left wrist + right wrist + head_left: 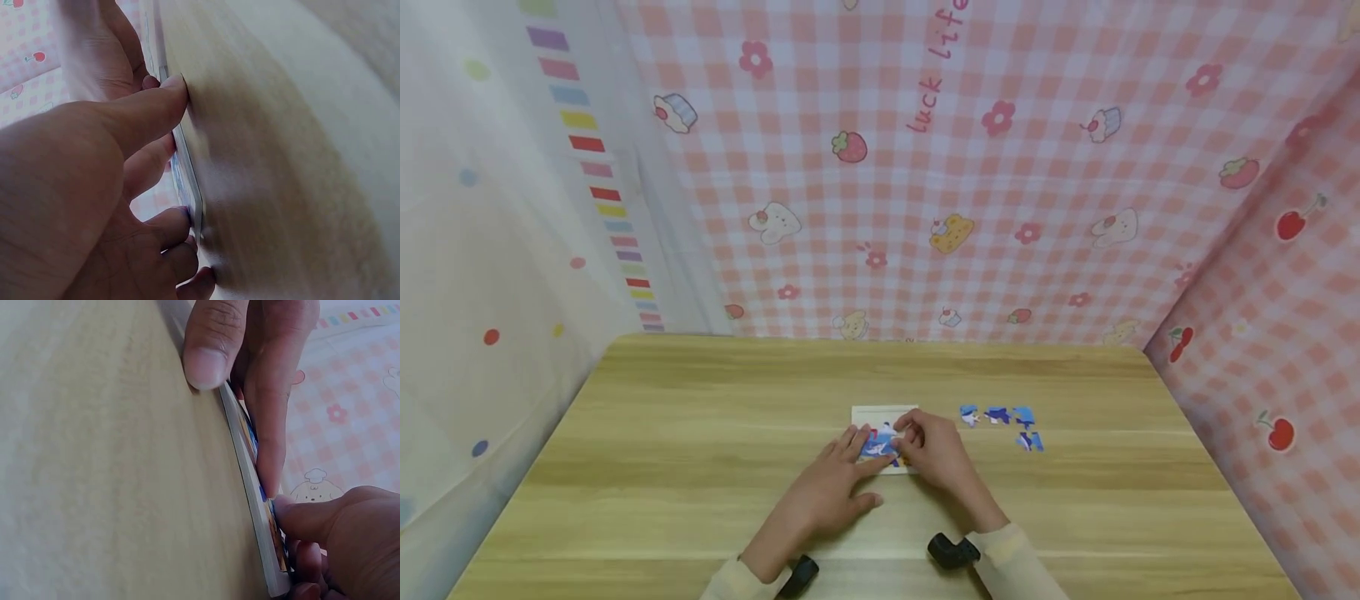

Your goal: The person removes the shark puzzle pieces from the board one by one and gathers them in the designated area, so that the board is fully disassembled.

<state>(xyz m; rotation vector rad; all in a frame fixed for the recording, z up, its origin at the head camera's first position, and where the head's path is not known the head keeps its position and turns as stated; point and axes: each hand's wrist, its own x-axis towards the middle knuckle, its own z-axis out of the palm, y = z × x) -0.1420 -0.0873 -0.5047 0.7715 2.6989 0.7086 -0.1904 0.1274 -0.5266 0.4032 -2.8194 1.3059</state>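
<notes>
A small jigsaw puzzle in a pale, flat tray lies on the wooden table, with a blue and white picture partly filled in. My left hand rests on its left side, fingers spread and fairly straight. Its index finger reaches along the near part of the picture, and its thumb is out over the table. At the tray's right side, my right hand has curled fingers and pinches a puzzle piece, mostly hidden by the fingertips. The right thumb is down close to the picture's surface.
Several loose blue, white and purple puzzle pieces lie on the table right of the tray. Checked cloth hangs behind the table and at the right; a pale dotted cloth hangs at the left.
</notes>
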